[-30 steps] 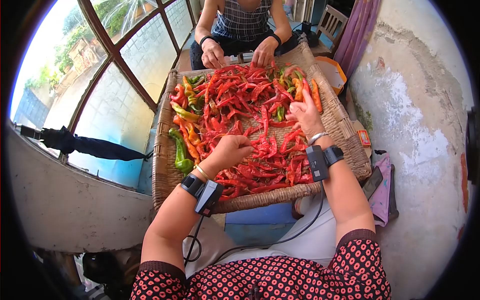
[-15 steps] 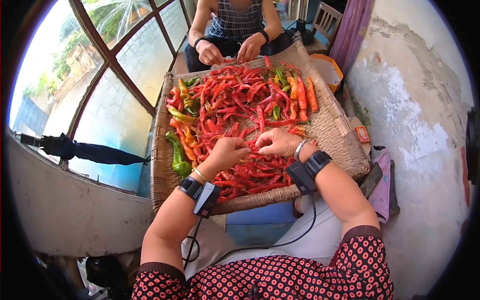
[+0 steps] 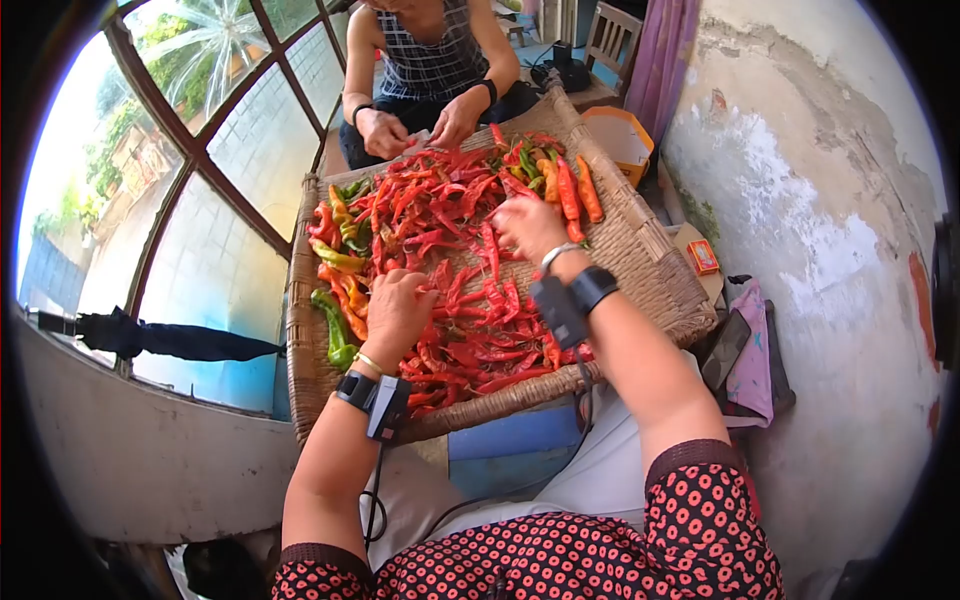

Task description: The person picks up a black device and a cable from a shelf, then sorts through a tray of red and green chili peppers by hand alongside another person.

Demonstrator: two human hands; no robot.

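My left hand (image 3: 398, 308) is over the left part of the red chili peppers (image 3: 490, 345), near the woven tray's front left. Its fingers are bent together, and whatever they pinch is hidden. Farther away, my right hand (image 3: 530, 232) reaches into the pile at the right of the middle. Its fingertips are blurred among the red chilies, so a grip there cannot be made out. Several orange peppers (image 3: 588, 190) lie beyond this hand. A green pepper (image 3: 336, 335) lies by the tray's left rim, left of my left hand.
The woven tray (image 3: 640, 250) spans the space before me. Across it, a person's hands (image 3: 420, 130) hold something small at the far rim. A folded dark umbrella (image 3: 190, 338) juts in at left. An orange-edged box (image 3: 618, 140) and a small red box (image 3: 703, 257) stand at right.
My hands were close together over the middle of the chilies. They have parted: the left moved left, the right went farther forward into the pile. The view has shifted slightly.
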